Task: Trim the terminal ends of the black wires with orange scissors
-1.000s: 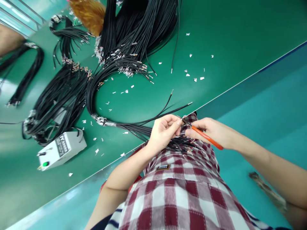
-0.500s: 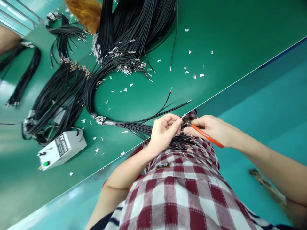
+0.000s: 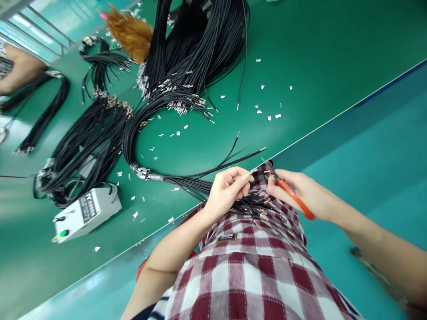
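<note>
My left hand is closed at the front table edge, thumb and finger pinched on the end of a black cable. That cable belongs to a bundle of thin black cables running under the hand, their stripped ends fanned over my checked apron. Some ends stick out past the hand on the table side. My right hand is wrapped round cutters with orange handles. Their slim metal jaws point up and left and look parted, a short way right of my left fingertips. Clear wrap and silvery pieces bind the bundle farther back.
Large black cable bundles lie at the back, with more on the left. A white box with a green button stands front left. A brown feather duster, white scraps and another person's arm are also visible.
My right hand has drawn the cutters back to the right, away from my left fingertips, and the jaws have parted. The left hand keeps its pinch. The whole view has shifted slightly.
</note>
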The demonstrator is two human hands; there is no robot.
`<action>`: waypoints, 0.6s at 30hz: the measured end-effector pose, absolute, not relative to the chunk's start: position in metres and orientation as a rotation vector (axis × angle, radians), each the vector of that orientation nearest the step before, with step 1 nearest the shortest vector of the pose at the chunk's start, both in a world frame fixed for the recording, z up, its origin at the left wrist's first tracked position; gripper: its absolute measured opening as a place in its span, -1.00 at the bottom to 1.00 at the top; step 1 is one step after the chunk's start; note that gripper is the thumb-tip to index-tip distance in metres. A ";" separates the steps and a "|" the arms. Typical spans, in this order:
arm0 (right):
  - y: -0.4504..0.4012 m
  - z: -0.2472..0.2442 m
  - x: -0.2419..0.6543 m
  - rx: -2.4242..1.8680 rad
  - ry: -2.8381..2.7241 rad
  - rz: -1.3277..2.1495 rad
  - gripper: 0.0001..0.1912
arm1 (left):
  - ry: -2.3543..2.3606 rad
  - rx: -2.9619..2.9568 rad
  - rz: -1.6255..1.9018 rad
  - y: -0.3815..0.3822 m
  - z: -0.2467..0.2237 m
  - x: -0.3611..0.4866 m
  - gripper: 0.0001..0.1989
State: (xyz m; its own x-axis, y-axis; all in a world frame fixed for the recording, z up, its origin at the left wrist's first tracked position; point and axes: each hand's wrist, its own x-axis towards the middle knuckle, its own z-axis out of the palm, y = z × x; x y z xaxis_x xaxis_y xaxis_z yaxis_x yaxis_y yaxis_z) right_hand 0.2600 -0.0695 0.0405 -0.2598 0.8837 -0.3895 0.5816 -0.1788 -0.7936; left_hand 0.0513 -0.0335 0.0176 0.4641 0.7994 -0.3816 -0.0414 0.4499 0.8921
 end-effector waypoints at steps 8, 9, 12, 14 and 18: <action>-0.037 0.059 0.265 -1.326 -2.061 1.061 -0.85 | 0.898 1.106 0.481 -0.034 0.029 0.055 -0.64; -0.034 0.062 0.264 -1.293 -2.208 0.957 -0.87 | 0.891 1.120 0.472 -0.034 0.030 0.055 -0.65; -0.029 0.069 0.257 -1.168 -2.572 0.641 -0.87 | 0.870 1.166 0.427 -0.033 0.029 0.053 -0.69; -0.029 0.070 0.253 -1.071 -2.709 0.560 -0.86 | 0.834 1.206 0.378 -0.033 0.026 0.052 -0.75; -0.030 0.068 0.248 -0.914 -2.857 0.586 -0.87 | 0.767 1.269 0.276 -0.031 0.020 0.053 -0.89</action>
State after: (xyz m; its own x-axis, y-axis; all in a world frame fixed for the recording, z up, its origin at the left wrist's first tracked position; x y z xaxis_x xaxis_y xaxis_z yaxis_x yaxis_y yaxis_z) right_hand 0.2483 -0.0298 0.0676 -0.8180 0.5742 -0.0349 0.5415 0.7481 -0.3835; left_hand 0.0534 -0.0314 0.0199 0.7264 0.5834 -0.3634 0.2185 0.3052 0.9269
